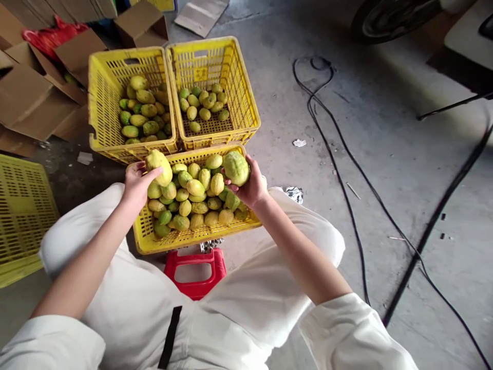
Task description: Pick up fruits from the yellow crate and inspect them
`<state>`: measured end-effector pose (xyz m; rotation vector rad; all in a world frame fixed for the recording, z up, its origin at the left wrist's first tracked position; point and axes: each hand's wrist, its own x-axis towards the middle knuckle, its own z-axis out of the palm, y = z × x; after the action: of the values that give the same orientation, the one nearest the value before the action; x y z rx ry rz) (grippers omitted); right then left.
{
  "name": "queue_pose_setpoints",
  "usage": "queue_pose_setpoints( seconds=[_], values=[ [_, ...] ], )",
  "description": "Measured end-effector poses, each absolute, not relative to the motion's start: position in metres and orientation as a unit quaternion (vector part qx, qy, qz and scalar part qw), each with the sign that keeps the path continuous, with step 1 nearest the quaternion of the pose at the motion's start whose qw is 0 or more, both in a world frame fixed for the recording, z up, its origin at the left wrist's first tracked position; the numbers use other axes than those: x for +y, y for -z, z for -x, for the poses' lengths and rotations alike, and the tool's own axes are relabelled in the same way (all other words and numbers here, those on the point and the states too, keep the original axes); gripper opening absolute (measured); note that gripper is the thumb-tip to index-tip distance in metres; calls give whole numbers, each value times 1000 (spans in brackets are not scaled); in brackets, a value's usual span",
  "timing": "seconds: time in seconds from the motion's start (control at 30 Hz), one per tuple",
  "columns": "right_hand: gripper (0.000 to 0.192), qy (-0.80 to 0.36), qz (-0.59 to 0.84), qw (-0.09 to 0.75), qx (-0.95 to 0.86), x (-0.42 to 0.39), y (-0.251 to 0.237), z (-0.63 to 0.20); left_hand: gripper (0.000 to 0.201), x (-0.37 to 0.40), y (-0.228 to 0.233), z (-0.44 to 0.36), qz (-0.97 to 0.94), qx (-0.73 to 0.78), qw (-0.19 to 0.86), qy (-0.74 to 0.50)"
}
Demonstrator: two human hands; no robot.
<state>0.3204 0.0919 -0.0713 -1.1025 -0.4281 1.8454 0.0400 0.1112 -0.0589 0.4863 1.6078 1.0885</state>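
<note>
Left hand [135, 185]: you have it closed around a yellow fruit [160, 168], over the far left corner of the front crate [200, 238].
Right hand [256, 183]: you have it curled around a green fruit [236, 168], over the far right corner.
Front crate: it stands before you, with many fruits [196, 187] inside.
Rear crates [102, 105]: two stand behind, side by side.

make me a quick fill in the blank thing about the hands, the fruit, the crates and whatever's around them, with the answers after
1. The person's ____ hand holds the greener held fruit.
2. Beyond the near crate, ____ crates with fruit stand side by side.
3. The cables on the floor are ____ in colour.
4. The boxes are in the upper ____ corner of the picture.

Missing words: right; two; black; left.
</note>
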Motion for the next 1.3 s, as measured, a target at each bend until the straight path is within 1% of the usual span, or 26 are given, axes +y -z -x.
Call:
queue_pose_setpoints(
  seconds=[0.07, 0.1, 0.2, 0.27, 0.4, 0.57, 0.67, 0.73, 0.87, 1.0, 1.07, 1.17, 1.3],
  values=[
    [46, -749, 445, 456, -181, 93, 74, -321, 39, 111, 61, -40, -195, 692, 515, -466],
    [46, -751, 442, 453, -188, 93, 75, -321, 37, 110, 61, -40, -184, 700, 519, -454],
    [45, -754, 437, 440, -217, 93, 74, -322, 28, 106, 59, -44, -129, 696, 577, -408],
    [44, -750, 442, 438, -224, 93, 72, -322, 19, 104, 56, -47, -100, 682, 607, -395],
    [41, -757, 433, 449, -194, 94, 69, -319, 6, 104, 47, -53, -74, 672, 630, -382],
    [40, -749, 443, 468, -157, 94, 71, -316, 6, 105, 41, -57, -45, 658, 639, -396],
    [31, -735, 472, 469, -133, 93, 69, -316, 9, 104, 43, -57, -66, 669, 627, -394],
    [28, -736, 481, 462, -119, 92, 66, -316, 13, 104, 45, -57, -60, 675, 620, -395],
    [36, -761, 466, 441, -90, 92, 62, -315, 8, 105, 48, -55, -20, 673, 630, -387],
    [28, -783, 447, 421, -103, 94, 66, -318, 10, 106, 49, -54, -15, 675, 639, -368],
    [25, -770, 447, 436, -129, 95, 69, -319, 12, 106, 51, -54, -15, 687, 640, -344],
    [24, -724, 472, 485, -135, 95, 73, -318, 16, 105, 55, -55, -12, 709, 634, -307],
    [22, -685, 492, 524, -123, 95, 74, -316, 25, 100, 59, -59, -62, 720, 612, -321]
  ],
)
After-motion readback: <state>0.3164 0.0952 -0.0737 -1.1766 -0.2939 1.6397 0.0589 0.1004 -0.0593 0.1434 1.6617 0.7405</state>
